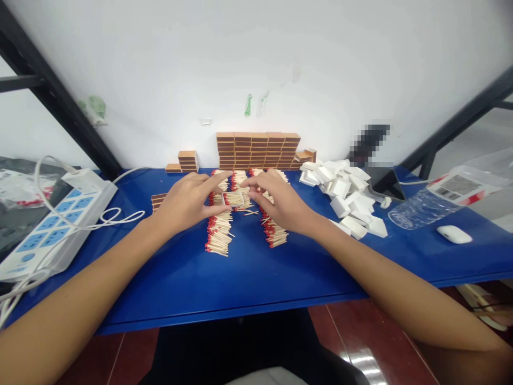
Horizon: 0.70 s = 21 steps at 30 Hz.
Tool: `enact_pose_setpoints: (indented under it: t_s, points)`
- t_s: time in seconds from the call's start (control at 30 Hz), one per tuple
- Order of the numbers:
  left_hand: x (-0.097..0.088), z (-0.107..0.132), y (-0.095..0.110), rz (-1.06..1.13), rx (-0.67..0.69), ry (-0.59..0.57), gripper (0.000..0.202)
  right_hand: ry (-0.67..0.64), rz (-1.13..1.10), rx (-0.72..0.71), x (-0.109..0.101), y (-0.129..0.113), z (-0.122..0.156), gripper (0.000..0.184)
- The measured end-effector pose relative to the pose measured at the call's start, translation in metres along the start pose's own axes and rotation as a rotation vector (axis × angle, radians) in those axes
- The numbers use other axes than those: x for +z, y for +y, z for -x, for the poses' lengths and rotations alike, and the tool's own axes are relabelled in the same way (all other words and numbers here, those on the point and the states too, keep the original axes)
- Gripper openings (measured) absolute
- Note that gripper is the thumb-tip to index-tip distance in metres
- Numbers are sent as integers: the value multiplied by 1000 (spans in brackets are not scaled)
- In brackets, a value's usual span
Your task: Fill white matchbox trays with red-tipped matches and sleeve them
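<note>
My left hand (188, 200) and my right hand (276, 200) meet over rows of red-tipped matches (218, 235) spread on the blue table (240, 278). Between their fingertips sits a small open white tray filled with matches (233, 199). My left thumb and forefinger pinch its left side, and my right fingers press on its right side. A second row of matches (274, 232) lies under my right hand.
A stack of brown matchbox sleeves (256, 151) stands against the white wall, with a smaller stack (187, 160) to its left. A heap of white inner trays (348, 195) lies at right, beside a phone (385, 182), a plastic bottle (420, 208) and a white mouse (453, 234). A power strip (52, 224) with cables lies at left.
</note>
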<state>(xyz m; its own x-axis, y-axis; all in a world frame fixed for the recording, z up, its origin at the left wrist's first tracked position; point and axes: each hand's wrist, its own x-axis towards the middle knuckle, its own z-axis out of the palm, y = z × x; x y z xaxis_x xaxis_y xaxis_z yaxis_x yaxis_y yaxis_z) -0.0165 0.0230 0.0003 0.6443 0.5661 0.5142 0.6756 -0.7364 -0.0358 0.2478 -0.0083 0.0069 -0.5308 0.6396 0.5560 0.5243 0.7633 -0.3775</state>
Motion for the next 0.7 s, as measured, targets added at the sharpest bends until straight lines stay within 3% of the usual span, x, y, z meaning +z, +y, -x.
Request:
enact_pose_setpoints:
  t_s: [0.1,0.23,0.37,0.5,0.7]
  points:
    - [1,0,1,10,10,-4,77,20,0,21,0,4,-1,21]
    - [0,0,-1,9,1,19,76,47,-125,222,3,8,-1,18]
    - [-2,-1,-2,17,-4,32,77,-101,-283,365,3,9,0,20]
    - [-4,-1,0,8,-3,28,76,-264,-242,359,1,11,2,13]
    - [-3,-1,0,1,5,20,77,-293,42,134,1,21,6,6]
